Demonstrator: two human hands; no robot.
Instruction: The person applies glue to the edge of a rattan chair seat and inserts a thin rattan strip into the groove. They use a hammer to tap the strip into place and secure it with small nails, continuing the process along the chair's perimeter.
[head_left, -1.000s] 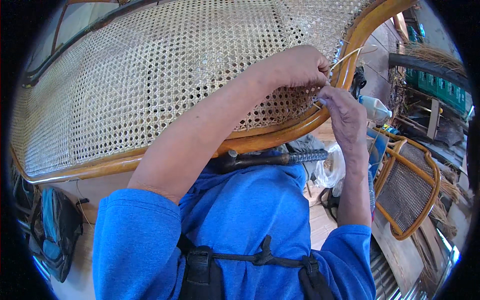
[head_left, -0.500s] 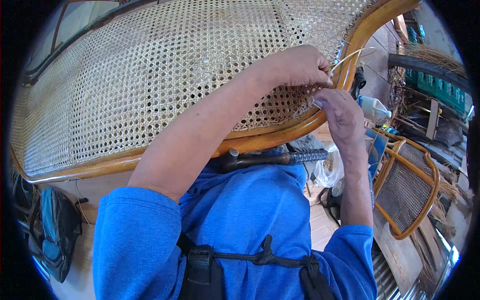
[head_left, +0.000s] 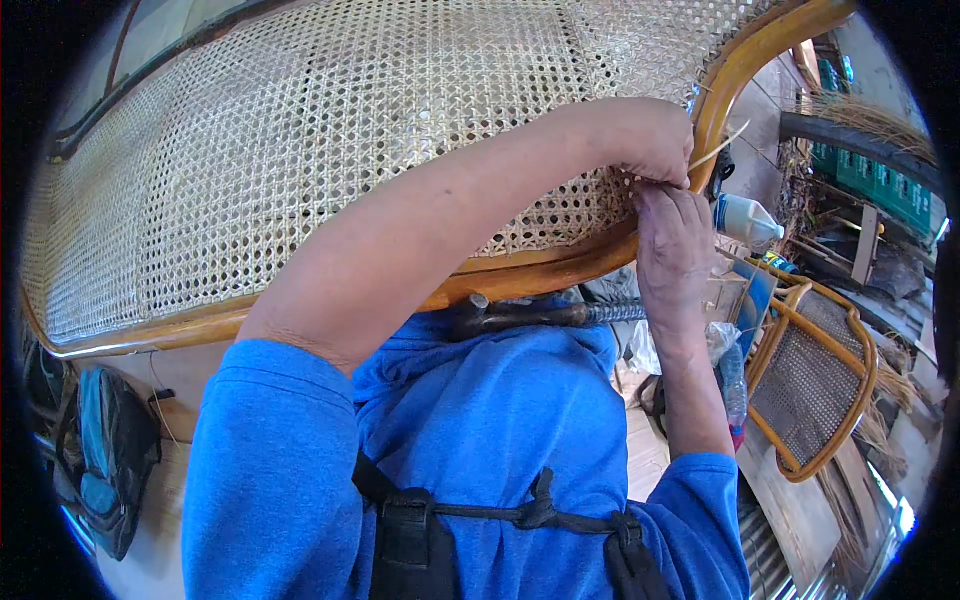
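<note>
A large woven cane panel (head_left: 400, 150) in a curved, varnished wooden frame (head_left: 550, 272) lies across in front of me. My left hand (head_left: 650, 140) reaches over the weave to the right end, its fingers closed and bent down at the inner edge of the frame. A thin pale cane strip (head_left: 725, 143) sticks out past that hand, over the frame. Just below, my right hand (head_left: 677, 235) lies over the frame with its fingertips pressed together against the left fingers. Whatever is between the right fingertips is hidden.
A dark-handled tool (head_left: 535, 316) with a ribbed shaft lies across my lap. To the right are a white bottle (head_left: 745, 218), a clear plastic bottle (head_left: 734, 385), a smaller framed cane piece (head_left: 812, 375) and green crates (head_left: 880, 185). A backpack (head_left: 108, 465) stands at lower left.
My left hand has moved slightly right and down, its wrist more bent. My right hand has turned, with its back now facing up, and the two hands meet. Less of the cane strip shows.
</note>
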